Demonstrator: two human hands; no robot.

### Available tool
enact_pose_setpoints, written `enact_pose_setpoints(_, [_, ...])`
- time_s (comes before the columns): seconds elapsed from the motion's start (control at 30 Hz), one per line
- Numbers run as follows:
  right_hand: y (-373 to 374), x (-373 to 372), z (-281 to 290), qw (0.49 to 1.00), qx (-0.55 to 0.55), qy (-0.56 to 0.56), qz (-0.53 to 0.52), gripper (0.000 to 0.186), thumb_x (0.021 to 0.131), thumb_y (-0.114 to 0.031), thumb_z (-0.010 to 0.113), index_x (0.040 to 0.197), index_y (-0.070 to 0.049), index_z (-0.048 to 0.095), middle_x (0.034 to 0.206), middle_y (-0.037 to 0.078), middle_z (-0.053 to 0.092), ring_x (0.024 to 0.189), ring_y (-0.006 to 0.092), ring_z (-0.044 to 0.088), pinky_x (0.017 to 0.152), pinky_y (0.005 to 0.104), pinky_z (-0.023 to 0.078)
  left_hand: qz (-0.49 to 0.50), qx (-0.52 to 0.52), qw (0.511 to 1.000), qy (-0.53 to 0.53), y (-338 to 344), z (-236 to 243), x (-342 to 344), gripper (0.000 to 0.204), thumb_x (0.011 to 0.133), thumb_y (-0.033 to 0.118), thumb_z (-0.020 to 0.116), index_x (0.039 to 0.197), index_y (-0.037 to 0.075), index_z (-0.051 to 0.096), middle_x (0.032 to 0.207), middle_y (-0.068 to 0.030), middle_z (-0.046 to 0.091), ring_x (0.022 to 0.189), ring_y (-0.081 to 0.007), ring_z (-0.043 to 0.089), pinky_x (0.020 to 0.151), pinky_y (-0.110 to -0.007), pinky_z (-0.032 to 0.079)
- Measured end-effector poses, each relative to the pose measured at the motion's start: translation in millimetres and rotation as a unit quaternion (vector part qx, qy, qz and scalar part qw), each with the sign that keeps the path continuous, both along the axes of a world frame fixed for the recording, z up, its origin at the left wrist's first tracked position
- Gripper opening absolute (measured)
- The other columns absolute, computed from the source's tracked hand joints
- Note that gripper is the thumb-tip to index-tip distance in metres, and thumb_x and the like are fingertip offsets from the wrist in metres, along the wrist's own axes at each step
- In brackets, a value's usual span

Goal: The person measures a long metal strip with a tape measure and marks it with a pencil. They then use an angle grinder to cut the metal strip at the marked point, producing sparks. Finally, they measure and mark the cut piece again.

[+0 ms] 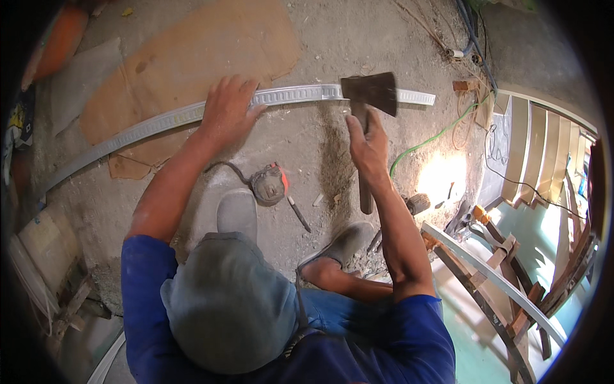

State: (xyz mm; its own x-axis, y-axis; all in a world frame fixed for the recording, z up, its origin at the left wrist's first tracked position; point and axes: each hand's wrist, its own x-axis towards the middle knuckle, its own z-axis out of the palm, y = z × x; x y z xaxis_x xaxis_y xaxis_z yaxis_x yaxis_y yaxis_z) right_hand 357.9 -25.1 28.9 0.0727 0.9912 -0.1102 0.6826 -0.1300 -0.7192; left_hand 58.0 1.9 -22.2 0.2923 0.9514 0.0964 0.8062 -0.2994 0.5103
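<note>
A long, slotted silvery metal channel (294, 96) lies across the dusty ground in front of me. My left hand (227, 109) presses down over it, fingers across the far edge and thumb along the near side. In my right hand (369, 144) is a hatchet (376, 93), gripped high on its wooden handle just below the head. The dark blade covers part of the channel towards its right end; whether it touches the metal I cannot tell. Between my arms, near my left shoe, rests a round dusty grey-and-red case (268, 185), likely a tape measure.
Flattened brown cardboard (192, 51) lies beyond the channel. A green cable (428, 141) runs along the right, near a brick (465, 84). Wooden framing with a pale metal bar (492, 275) stands at lower right. My grey shoes (238, 214) are close to the round case.
</note>
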Motion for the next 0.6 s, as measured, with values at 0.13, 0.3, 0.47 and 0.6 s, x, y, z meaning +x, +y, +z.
enact_pose_setpoints(0.13, [1.0,9.8,26.0,0.999,-0.040,-0.026,0.016,0.043,0.098,-0.032,0.061,0.134,-0.008,0.053,0.109,0.029,0.069,0.104,0.0458,0.067,0.085,0.0469,0.053,-0.044,-0.057,0.994,0.085,0.3,13.9,8.2,0.038,0.079,0.022,0.077,0.112,0.007,0.066,0.105,-0.0162,0.058,0.103,-0.0361,0.054,0.088,-0.048,0.044])
enact_pose_setpoints(0.3, [-4.3,11.2,29.5,0.991,-0.073,-0.087,0.067,0.044,0.098,-0.032,0.061,0.136,-0.014,0.050,0.102,0.029,0.069,0.094,0.0499,0.064,0.077,0.0527,0.051,-0.037,0.003,0.999,0.031,-11.3,0.7,11.5,0.035,0.078,0.018,0.076,0.111,0.008,0.066,0.098,-0.0137,0.057,0.095,-0.0347,0.055,0.079,-0.046,0.047])
enact_pose_setpoints(0.47, [-6.1,0.3,35.9,0.991,-0.036,-0.087,0.100,0.043,0.098,-0.032,0.061,0.135,-0.012,0.051,0.100,0.026,0.070,0.091,0.0488,0.065,0.075,0.0513,0.051,-0.049,0.039,0.998,0.025,-16.0,-1.0,10.4,0.035,0.079,0.017,0.075,0.111,0.007,0.066,0.096,-0.0112,0.058,0.093,-0.0327,0.056,0.077,-0.043,0.048])
enact_pose_setpoints(0.6, [-5.8,-14.0,47.4,0.988,-0.001,-0.107,0.108,0.043,0.097,-0.032,0.061,0.134,-0.011,0.053,0.099,0.024,0.070,0.088,0.0461,0.067,0.075,0.0497,0.053,-0.053,0.047,0.997,0.025,-15.2,-1.6,8.6,0.036,0.079,0.017,0.075,0.112,0.007,0.066,0.096,-0.0110,0.059,0.092,-0.0326,0.056,0.077,-0.043,0.048])
